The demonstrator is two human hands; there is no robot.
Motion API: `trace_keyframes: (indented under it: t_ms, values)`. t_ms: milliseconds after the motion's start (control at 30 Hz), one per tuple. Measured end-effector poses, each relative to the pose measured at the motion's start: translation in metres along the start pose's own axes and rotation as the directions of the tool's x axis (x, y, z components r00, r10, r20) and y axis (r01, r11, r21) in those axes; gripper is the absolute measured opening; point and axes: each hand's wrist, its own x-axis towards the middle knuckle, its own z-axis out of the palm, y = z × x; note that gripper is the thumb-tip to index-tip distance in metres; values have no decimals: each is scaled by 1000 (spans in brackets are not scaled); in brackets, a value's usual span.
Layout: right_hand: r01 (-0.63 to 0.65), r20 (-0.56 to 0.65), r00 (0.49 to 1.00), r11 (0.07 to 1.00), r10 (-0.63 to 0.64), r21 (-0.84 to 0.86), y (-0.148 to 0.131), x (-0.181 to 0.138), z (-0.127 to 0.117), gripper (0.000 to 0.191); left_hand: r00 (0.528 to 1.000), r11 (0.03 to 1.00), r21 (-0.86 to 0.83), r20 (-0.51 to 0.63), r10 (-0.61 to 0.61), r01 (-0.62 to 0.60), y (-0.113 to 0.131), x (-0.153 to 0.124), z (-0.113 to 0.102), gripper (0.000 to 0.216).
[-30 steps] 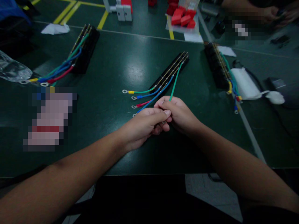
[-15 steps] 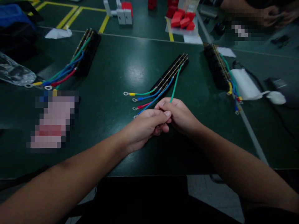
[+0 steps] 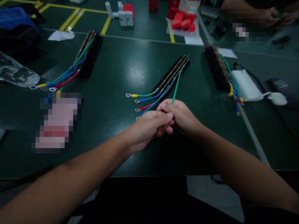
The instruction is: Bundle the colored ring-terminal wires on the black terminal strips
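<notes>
At centre frame, dark green bench (image 3: 112,71): two hands closed on one green wire.
Left hand (image 3: 144,127) and right hand (image 3: 181,116) meet, both pinching the loose end of the green wire (image 3: 176,85), which runs up to a black terminal strip (image 3: 174,70) lying aslant. Second strip (image 3: 90,54) upper left, third strip (image 3: 216,67) upper right; red blocks (image 3: 184,21) and yellow lines (image 3: 70,18) along the top.

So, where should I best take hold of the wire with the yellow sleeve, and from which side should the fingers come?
Pinch the yellow sleeve just behind its ring terminal, coming from the far left: that end lies free on the table, and the blue wire crowds its near side. Left hand and right hand are both shut on the loose green wire.
</notes>
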Motion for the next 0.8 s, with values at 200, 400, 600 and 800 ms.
trace_keyframes:
  t_ms: [200,400,600,800]
  values:
    - [9,7,1000,999,-9,49,1,1,0,14,1000,1000,-20,6,20,-20,-1,1,-1,28]
    - [15,7,1000,1000,-15,-13,-2,0,1,11,1000,1000,-12,23,7,-6,-2,2,-1,26]
    - [21,2,1000,1000,-21,21,0,1,1,12,1000,1000,6,17,13,-13,0,0,-2,28]
    - [31,9,999,999,-32,17,-1,1,2,16,999,1000,-12,28,19,-19,0,1,-2,27]
